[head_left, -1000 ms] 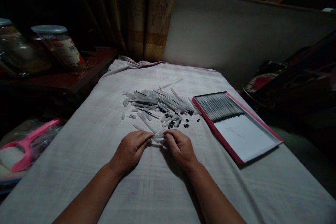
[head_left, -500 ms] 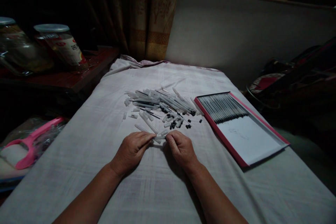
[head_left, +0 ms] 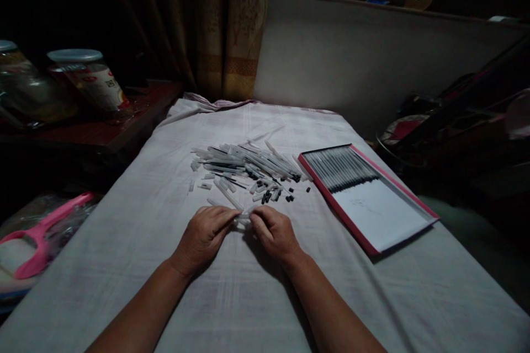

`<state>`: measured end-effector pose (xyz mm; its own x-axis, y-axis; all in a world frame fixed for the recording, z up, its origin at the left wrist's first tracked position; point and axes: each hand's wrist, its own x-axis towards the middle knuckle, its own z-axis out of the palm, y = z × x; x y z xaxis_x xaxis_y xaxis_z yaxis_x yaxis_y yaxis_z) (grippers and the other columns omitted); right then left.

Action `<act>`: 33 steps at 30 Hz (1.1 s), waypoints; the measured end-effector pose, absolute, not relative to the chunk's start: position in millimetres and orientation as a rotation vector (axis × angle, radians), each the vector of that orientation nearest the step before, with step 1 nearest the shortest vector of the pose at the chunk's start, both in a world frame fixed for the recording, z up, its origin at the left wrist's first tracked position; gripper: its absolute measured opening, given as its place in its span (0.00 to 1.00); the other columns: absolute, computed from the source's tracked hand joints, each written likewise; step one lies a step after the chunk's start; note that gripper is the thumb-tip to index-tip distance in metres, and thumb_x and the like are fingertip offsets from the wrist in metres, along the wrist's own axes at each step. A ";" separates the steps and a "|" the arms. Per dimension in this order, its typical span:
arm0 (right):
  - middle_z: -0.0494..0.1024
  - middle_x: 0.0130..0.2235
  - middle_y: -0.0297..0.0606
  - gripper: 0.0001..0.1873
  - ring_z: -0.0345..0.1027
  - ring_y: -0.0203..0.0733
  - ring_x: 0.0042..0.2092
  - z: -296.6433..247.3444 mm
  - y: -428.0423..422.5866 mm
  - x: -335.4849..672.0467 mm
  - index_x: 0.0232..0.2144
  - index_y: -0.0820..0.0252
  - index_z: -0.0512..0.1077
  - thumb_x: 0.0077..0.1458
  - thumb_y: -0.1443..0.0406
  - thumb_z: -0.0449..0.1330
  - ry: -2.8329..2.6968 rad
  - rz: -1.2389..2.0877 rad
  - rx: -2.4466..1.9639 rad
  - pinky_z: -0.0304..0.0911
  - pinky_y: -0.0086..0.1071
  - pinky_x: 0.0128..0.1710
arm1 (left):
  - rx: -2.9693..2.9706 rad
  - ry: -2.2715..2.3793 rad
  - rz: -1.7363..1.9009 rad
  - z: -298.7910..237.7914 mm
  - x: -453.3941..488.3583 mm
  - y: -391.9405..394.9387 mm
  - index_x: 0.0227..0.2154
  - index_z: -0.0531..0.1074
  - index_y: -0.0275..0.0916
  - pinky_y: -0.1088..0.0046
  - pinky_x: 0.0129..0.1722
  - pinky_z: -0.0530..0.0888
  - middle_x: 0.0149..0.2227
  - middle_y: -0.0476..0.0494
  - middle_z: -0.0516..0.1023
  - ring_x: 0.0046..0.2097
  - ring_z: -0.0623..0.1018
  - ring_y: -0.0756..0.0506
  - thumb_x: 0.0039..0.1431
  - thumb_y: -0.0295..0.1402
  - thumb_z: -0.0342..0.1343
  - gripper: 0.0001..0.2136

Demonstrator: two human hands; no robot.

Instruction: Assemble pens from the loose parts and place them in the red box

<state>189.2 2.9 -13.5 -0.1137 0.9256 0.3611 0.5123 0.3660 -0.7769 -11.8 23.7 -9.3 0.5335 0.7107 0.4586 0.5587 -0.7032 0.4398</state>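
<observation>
On the cloth-covered counter (head_left: pixel 223 292) lay one shallow red-sided box (head_left: pixel 336 208), at right, containing a row of clear pens (head_left: pixel 342 168). One heap of loose pen parts (head_left: pixel 248 159), at centre. Left hand (head_left: pixel 204 236) and right hand (head_left: pixel 275 234), before the heap: fingers of both pinched one translucent pen piece (head_left: pixel 244 216) between them. Piece judged light, stiff, slick, liable to roll; best held near its ends. Small black plugs (head_left: pixel 267 197) lay along the heap's near edge.

Looks like a home rm tbh, judging by patterned curtain (head_left: pixel 244 27), labelled jar (head_left: pixel 101 85) & checked cloth (head_left: pixel 232 292).
</observation>
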 end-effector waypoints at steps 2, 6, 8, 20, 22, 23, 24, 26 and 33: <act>0.76 0.28 0.35 0.11 0.69 0.37 0.31 -14.0 3.9 188.9 0.30 0.58 0.74 0.59 0.62 0.54 -1.695 0.620 -1.305 0.62 0.28 0.33 | 2.550 1.173 1.026 -8.6 -12.7 23.9 0.49 0.74 0.45 0.63 0.48 0.71 0.43 0.43 0.81 0.46 0.78 0.43 0.64 0.32 0.53 0.12; 0.73 0.23 0.33 0.16 0.67 0.37 0.27 -14.7 10.2 193.4 0.25 0.59 0.72 0.58 0.57 0.53 -1.328 0.655 -1.395 0.61 0.28 0.28 | 2.317 1.569 1.381 -9.4 -14.1 26.2 0.53 0.70 0.43 0.56 0.56 0.67 0.53 0.39 0.75 0.56 0.72 0.39 0.62 0.33 0.54 0.16; 0.73 0.22 0.33 0.17 0.67 0.37 0.26 -15.3 12.2 194.0 0.24 0.59 0.72 0.57 0.55 0.54 -1.191 0.685 -1.400 0.62 0.28 0.27 | 2.119 1.581 1.401 -10.7 -12.8 27.1 0.51 0.72 0.40 0.59 0.54 0.70 0.50 0.38 0.76 0.53 0.74 0.40 0.62 0.36 0.54 0.15; 0.80 0.33 0.40 0.11 0.73 0.40 0.36 -16.8 1.0 179.9 0.36 0.58 0.79 0.60 0.65 0.55 -1.778 0.521 -1.220 0.66 0.30 0.37 | 1.050 1.095 1.155 3.3 3.0 18.0 0.36 0.69 0.38 0.76 0.23 0.73 0.26 0.50 0.76 0.25 0.74 0.50 0.52 0.54 0.58 0.22; 0.79 0.38 0.41 0.12 0.73 0.42 0.39 -15.7 4.8 189.7 0.43 0.56 0.77 0.60 0.66 0.56 -1.841 0.349 -1.355 0.66 0.32 0.40 | 1.058 1.093 1.133 0.2 2.0 18.8 0.37 0.69 0.39 0.80 0.17 0.67 0.21 0.56 0.69 0.20 0.69 0.53 0.54 0.54 0.56 0.22; 0.79 0.40 0.42 0.14 0.72 0.43 0.41 -14.9 6.8 194.2 0.45 0.55 0.77 0.59 0.66 0.57 -1.882 0.269 -1.432 0.66 0.33 0.40 | 1.084 1.102 1.112 -2.0 1.4 19.2 0.38 0.69 0.39 0.81 0.15 0.64 0.20 0.57 0.66 0.18 0.66 0.54 0.55 0.54 0.55 0.21; 0.78 0.42 0.43 0.15 0.71 0.44 0.41 -14.1 8.5 197.9 0.47 0.54 0.76 0.58 0.66 0.58 -1.932 0.209 -1.500 0.66 0.33 0.39 | 1.128 1.121 1.086 -4.3 0.8 19.5 0.40 0.70 0.39 0.81 0.14 0.61 0.19 0.58 0.64 0.17 0.64 0.54 0.56 0.53 0.54 0.21; 0.76 0.42 0.42 0.15 0.70 0.46 0.42 -12.6 11.0 201.9 0.46 0.53 0.76 0.56 0.66 0.60 -2.034 0.148 -1.585 0.65 0.33 0.37 | 1.277 1.183 1.053 -8.3 -0.9 19.7 0.42 0.73 0.38 0.80 0.16 0.63 0.20 0.56 0.65 0.18 0.66 0.53 0.58 0.50 0.53 0.20; 0.78 0.39 0.44 0.09 0.71 0.46 0.41 -17.8 11.2 200.8 0.39 0.59 0.75 0.59 0.67 0.55 -1.926 0.230 -1.557 0.66 0.36 0.41 | 2.167 1.270 1.002 -9.7 -12.2 18.5 0.47 0.77 0.44 0.74 0.40 0.74 0.38 0.46 0.80 0.40 0.79 0.47 0.64 0.38 0.53 0.12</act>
<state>200.8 11.2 -17.8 -0.0906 0.9257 0.3673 0.8132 0.2817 -0.5092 -12.2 18.5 -9.7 0.3180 0.8741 0.3672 0.5606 -0.4857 0.6707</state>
